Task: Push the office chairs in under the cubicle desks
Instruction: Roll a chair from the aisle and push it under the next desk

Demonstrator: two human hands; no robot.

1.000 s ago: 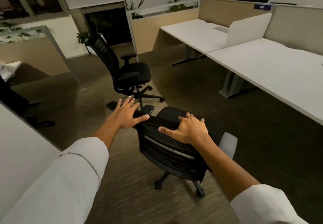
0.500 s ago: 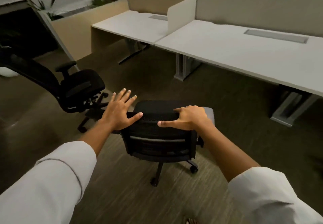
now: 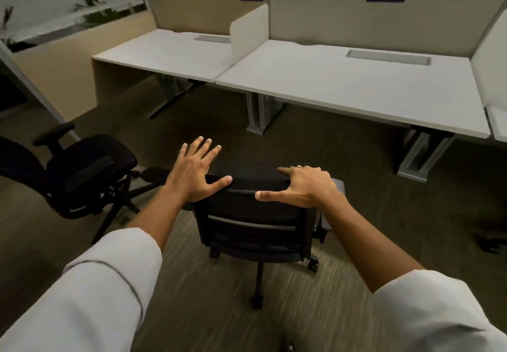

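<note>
Off to the left of the grip, well apart from both hands, a second black mesh office chair with padded armrests point(image 3: 68, 170) stands tilted back on its star base, not yet pushed in. The left hand point(image 3: 192, 173) lies flat on the left corner of the backrest top of the black mesh-backed office chair on castors point(image 3: 255, 214), fingers straight and spread past the edge, thumb along the rim; it presses rather than clasps. To its right, the right hand point(image 3: 299, 184) has its fingers curled over the same top rail and its thumb stretched along the near face, so it holds the rail. The chair stands on the dark striped carpet point(image 3: 356, 310), directly under the hands and short of the white rectangular cubicle desk marked 306 point(image 3: 343, 82), which lies ahead and slightly right of the grip. Judging by the castors, the chair should roll easily with a light push, though it will likely swivel and wander; the stiff top rail is the sensible hold, with both hands apart to steer. The mesh itself probably gives, so pressure belongs on the frame. Compared with half a second ago, the desks sit more squarely ahead, the chair's back now faces the person straight on, and the second chair has slid further to the left.
</note>
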